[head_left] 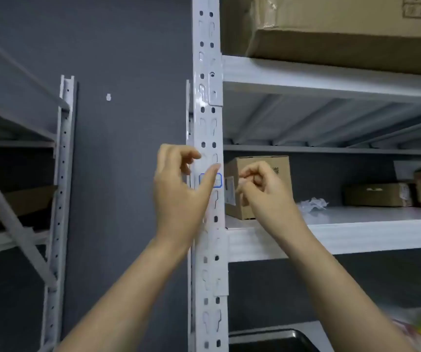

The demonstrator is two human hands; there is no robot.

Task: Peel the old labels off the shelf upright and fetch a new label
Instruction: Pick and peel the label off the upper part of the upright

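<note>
A small white label with a blue border is seen stuck on the white perforated steel shelf upright, so peeling is judged unfinished and no new label fetched. It is partly covered by the thumb of the left hand, held loosely open. The right hand, beside it, is pinched on something pale, unidentifiable.

Label on upright, between both hands, boxes right.

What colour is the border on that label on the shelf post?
Blue, on a white label, seen in the head view.
</note>
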